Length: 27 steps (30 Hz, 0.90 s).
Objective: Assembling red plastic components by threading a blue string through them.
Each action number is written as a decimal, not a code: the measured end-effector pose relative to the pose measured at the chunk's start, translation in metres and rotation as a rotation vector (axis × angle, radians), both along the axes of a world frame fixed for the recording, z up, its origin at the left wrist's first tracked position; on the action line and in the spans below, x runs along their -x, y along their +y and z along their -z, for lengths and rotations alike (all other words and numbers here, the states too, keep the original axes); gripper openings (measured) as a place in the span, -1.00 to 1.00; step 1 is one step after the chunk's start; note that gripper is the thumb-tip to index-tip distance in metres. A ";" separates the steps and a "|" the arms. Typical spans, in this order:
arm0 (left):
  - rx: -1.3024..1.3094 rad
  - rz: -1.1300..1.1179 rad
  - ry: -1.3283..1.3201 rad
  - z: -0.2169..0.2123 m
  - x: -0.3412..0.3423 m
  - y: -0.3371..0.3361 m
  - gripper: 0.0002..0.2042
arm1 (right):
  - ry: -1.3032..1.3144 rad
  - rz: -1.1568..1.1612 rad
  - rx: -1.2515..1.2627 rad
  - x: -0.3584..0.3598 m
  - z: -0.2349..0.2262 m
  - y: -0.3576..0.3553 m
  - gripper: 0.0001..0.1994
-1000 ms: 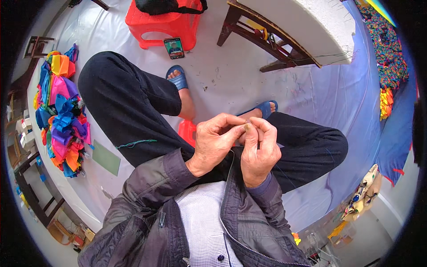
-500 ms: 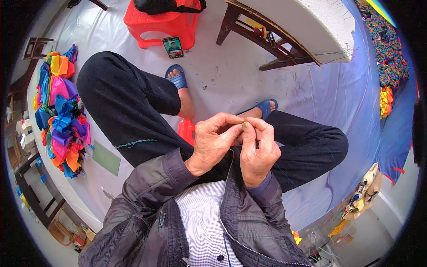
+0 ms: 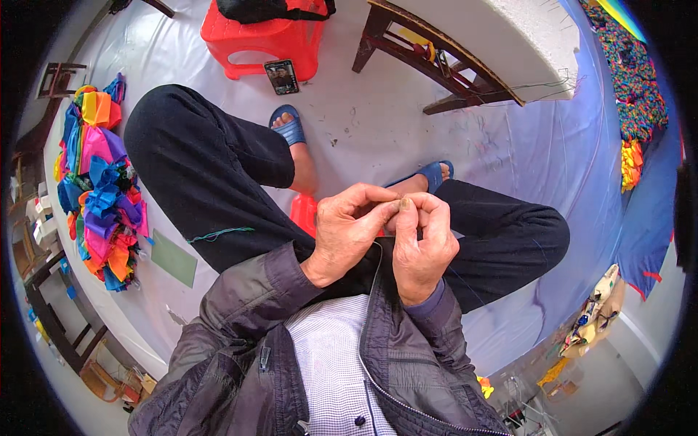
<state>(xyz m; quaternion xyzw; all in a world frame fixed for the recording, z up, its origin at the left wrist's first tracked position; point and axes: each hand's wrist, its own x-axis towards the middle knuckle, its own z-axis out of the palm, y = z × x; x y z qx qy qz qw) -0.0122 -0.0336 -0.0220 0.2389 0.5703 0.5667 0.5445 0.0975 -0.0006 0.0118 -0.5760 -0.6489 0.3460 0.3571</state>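
Observation:
In front of my lap, my left hand [image 3: 342, 236] and my right hand [image 3: 423, 251] meet at the fingertips. Thumb and forefinger are pinched together on each side. Whatever lies between them is too small to make out. A teal thread [image 3: 220, 234] rests in a loose strand across my left thigh, well away from the fingers. Below my right hand, a thin blue thread [image 3: 465, 282] trails over the dark trousers [image 3: 502, 240].
Bright folded cloth pieces [image 3: 105, 189] are heaped at the left, beside a flat green sheet [image 3: 174, 259]. Ahead stand a red stool [image 3: 265, 43], a propped phone [image 3: 281, 77] and a wooden frame [image 3: 429, 62]. Multicoloured knotted material [image 3: 631, 80] hangs at the far right.
Both hands stay pinched together in nearly the same place, with only a slight shift of the fingertips. The picture on the phone screen is different.

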 end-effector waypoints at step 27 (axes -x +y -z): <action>-0.050 -0.003 0.048 0.002 0.000 0.000 -0.90 | 0.088 0.033 0.210 0.003 -0.008 0.004 -0.94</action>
